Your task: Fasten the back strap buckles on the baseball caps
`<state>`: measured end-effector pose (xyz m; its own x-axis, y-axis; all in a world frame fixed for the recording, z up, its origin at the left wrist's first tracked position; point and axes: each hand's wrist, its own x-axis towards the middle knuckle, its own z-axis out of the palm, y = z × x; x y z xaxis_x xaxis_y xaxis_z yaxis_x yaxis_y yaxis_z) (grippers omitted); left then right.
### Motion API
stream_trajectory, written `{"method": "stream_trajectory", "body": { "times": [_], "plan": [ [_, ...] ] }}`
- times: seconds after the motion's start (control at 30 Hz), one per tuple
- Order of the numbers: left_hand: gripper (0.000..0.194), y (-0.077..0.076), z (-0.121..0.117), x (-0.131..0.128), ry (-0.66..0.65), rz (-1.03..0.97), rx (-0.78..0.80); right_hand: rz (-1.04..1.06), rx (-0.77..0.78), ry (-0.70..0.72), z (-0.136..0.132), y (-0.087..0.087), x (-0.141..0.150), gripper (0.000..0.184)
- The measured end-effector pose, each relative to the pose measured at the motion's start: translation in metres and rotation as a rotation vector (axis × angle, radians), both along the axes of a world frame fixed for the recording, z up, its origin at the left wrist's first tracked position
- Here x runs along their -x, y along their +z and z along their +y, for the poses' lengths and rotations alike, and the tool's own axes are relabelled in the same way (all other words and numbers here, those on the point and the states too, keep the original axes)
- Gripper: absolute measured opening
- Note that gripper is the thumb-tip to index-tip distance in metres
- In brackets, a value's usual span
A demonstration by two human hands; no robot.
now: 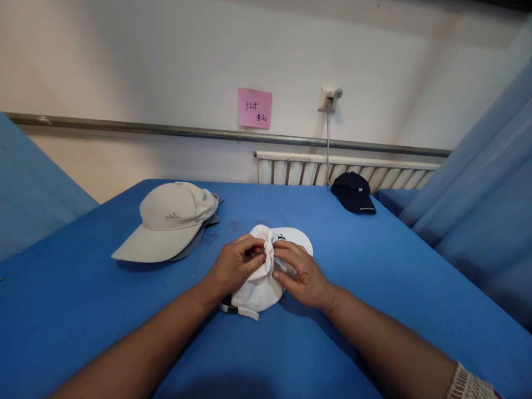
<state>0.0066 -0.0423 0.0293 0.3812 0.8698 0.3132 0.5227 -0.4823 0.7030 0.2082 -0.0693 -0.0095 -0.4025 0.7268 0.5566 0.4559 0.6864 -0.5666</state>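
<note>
A white baseball cap lies on the blue table in front of me, its brim pointing away to the right and its strap towards me. Dark lettering shows on its front, partly covered by fingers. My left hand pinches the crown's fabric from the left side. From the right, my right hand grips the same raised fold between thumb and fingers. The fabric is bunched into a ridge between both hands.
Stacked caps, a beige cap on top of darker ones, sit at the left. A navy cap lies at the far right corner of the blue table. Behind are a radiator, a metal rail and a plugged-in cord. Blue curtains hang at both sides.
</note>
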Motion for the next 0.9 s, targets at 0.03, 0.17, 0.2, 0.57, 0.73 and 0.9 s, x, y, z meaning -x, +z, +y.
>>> {"method": "stream_trajectory", "body": {
  "times": [0.03,0.17,0.2,0.57,0.73,0.9],
  "plan": [
    [0.015,-0.001,0.000,0.000,-0.015,0.008,0.007,0.014,0.010,0.010,-0.001,0.001,0.000,0.041],
    [0.009,-0.003,0.000,0.001,0.005,0.091,-0.005,0.003,0.035,0.050,-0.002,-0.002,0.000,0.040],
    [0.009,-0.001,0.001,0.003,0.022,0.129,-0.012,-0.011,0.045,0.044,-0.001,-0.004,0.000,0.041],
    [0.028,0.045,0.002,0.063,-0.004,0.208,-0.061,-0.185,0.155,-0.296,0.023,-0.028,-0.018,0.034],
    [0.028,0.040,0.005,0.063,0.030,0.204,-0.002,-0.144,0.311,-0.471,0.031,-0.034,-0.021,0.039],
    [0.027,0.033,0.002,0.053,0.079,0.189,-0.033,0.001,0.375,-0.498,0.037,-0.039,-0.023,0.048]
  ]
}}
